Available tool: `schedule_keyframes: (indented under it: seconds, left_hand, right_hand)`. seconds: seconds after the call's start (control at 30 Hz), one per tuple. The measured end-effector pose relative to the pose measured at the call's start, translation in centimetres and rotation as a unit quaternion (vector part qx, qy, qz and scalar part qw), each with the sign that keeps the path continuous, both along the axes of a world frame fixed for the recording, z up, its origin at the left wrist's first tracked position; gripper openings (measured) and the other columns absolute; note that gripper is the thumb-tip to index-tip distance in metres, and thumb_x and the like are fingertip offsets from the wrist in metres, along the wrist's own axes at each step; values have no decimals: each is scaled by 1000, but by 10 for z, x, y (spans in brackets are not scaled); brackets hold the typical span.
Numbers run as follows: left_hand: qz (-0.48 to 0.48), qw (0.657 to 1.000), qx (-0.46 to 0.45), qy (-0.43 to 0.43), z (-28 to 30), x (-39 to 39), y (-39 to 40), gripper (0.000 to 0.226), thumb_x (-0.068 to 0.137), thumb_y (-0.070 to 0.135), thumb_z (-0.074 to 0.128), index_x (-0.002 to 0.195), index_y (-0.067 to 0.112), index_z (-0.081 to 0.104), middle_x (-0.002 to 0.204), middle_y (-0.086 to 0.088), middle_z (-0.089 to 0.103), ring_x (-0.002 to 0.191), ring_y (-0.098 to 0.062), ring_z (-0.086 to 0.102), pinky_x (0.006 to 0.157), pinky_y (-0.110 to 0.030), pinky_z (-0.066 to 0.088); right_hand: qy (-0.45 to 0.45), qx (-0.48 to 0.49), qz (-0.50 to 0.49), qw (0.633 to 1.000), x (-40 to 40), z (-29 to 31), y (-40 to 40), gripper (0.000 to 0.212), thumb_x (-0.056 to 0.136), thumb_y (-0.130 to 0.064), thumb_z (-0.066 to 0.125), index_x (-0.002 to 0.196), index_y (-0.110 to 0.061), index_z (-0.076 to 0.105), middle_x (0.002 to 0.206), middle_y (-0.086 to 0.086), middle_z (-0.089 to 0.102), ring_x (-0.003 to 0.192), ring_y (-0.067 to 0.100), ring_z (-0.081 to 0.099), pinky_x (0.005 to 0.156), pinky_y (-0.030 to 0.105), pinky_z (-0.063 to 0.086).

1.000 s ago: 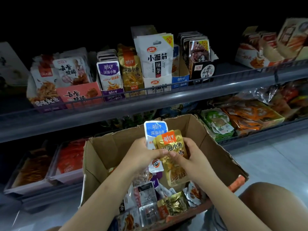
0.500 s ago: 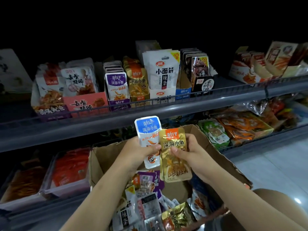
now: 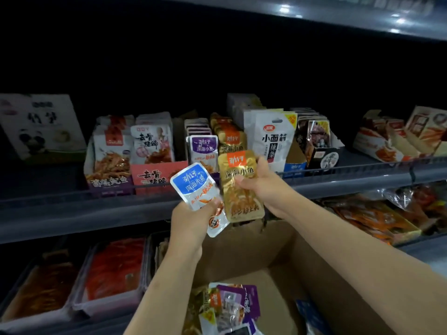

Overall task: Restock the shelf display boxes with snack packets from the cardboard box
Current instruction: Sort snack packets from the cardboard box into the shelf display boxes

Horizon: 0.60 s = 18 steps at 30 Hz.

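Packets being carried up from cardboard box [image 3: 278, 257] toward shelf: right hand [image 3: 262, 187] gripping gold packet [image 3: 240, 187] just before matching gold display box [image 3: 228, 136], left hand [image 3: 193, 218] pinching blue packet [image 3: 196, 189], next likely needing slotting in upright.

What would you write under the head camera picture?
Left hand holds blue packet, right hand lifts gold packet toward shelf boxes.

The packet [image 3: 196, 187] in the left hand [image 3: 191, 221] is white with a blue top panel and orange lettering; the one [image 3: 240, 187] in the right hand [image 3: 260, 187] is shiny gold with an orange label. At the shelf's front edge stand a pink display box [image 3: 158, 176] with dark characters and a purple-and-white packet [image 3: 203, 147]. The cardboard box [image 3: 285, 247] is plain brown.
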<state>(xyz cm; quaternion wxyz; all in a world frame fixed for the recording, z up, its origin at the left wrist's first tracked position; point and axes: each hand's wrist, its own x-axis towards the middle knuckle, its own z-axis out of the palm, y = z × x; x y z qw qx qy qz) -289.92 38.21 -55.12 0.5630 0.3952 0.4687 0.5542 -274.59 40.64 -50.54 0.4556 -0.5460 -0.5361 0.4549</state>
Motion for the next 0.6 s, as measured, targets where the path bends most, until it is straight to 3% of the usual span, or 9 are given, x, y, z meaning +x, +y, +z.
schedule_keyframes:
  seconds: [0.1,0.2,0.33,0.4,0.5,0.53,0.6]
  left_hand:
    - [15,1000,-3,-10,-1,-5,3,16,86,3,69,89,18,64,92,0,72,83,-16,69,72,-30,54]
    - [13,1000,-14,-21,-1,-7,5,16,86,3,70,91,17,65,92,-1,73,86,-18,71,80,-37,56]
    - [24,999,-21,-30,-1,-11,9,15,86,3,69,88,17,65,88,1,73,82,-16,70,77,-34,55]
    - [27,999,-24,-26,-1,-12,10,15,87,4,69,89,18,65,88,2,73,82,-15,70,77,-34,55]
    - [24,999,-24,-24,-1,-11,11,15,87,5,70,89,19,64,88,2,72,80,-14,70,72,-31,55]
    - [21,999,-26,-25,-1,-10,11,15,87,6,69,90,19,64,88,3,72,79,-13,69,69,-29,55]
    - [15,999,-31,-25,-1,-8,10,14,87,6,69,91,19,64,86,3,72,78,-12,69,64,-26,53]
  right_hand:
    - [-76,95,-38,992,-3,23,25,37,96,-12,55,119,-20,26,110,1,57,100,20,62,90,46,53]
    - [-160,185,-81,966,-8,39,47,42,97,-10,51,129,-13,24,105,-4,50,97,14,55,87,35,50]
    - [-240,197,-111,944,-20,41,70,51,98,-15,50,138,-13,18,90,-8,50,83,14,57,69,29,50]
    - [-241,186,-91,948,-26,36,79,54,99,-12,49,141,-15,15,100,-2,57,88,15,58,67,24,48]
    - [-203,159,-76,963,-27,25,91,56,98,-9,48,142,-17,15,114,3,57,102,18,59,85,34,52]
    - [-194,150,-79,966,-24,22,94,57,98,-10,48,142,-18,13,118,4,56,102,17,58,84,31,52]
    - [-185,148,-76,969,-18,18,101,60,98,-8,48,145,-18,11,127,7,52,97,11,55,68,11,48]
